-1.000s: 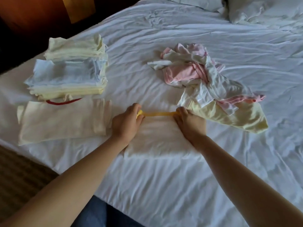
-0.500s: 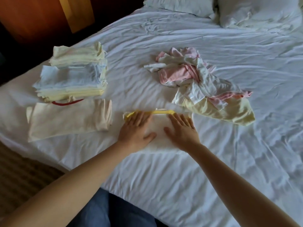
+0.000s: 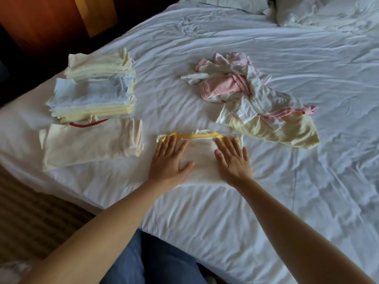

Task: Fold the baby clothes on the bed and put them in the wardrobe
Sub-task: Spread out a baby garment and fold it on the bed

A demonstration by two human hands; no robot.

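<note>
A folded white baby garment with a yellow trim (image 3: pixel 202 156) lies on the white bed (image 3: pixel 225 212) near its front edge. My left hand (image 3: pixel 169 160) presses flat on the garment's left side, fingers straight. On its right side my right hand (image 3: pixel 233 160) lies flat as well. A loose heap of unfolded pink, white and pale yellow baby clothes (image 3: pixel 254 103) sits behind and to the right. At the left stands a stack of folded yellow and light blue clothes (image 3: pixel 94 93), with a folded cream garment with red trim (image 3: pixel 90 142) in front of it.
Two white pillows (image 3: pixel 307 11) lie at the head of the bed. Dark wooden furniture (image 3: pixel 41 23) stands beyond the bed's left edge. Brown patterned carpet (image 3: pixel 30 218) shows at the lower left, and my blue-clad legs (image 3: pixel 147 261) are against the bed's edge.
A second ago both hands pinched the yellow trim at its ends. They have since let go and flattened onto the folded garment, spreading apart to its sides.
</note>
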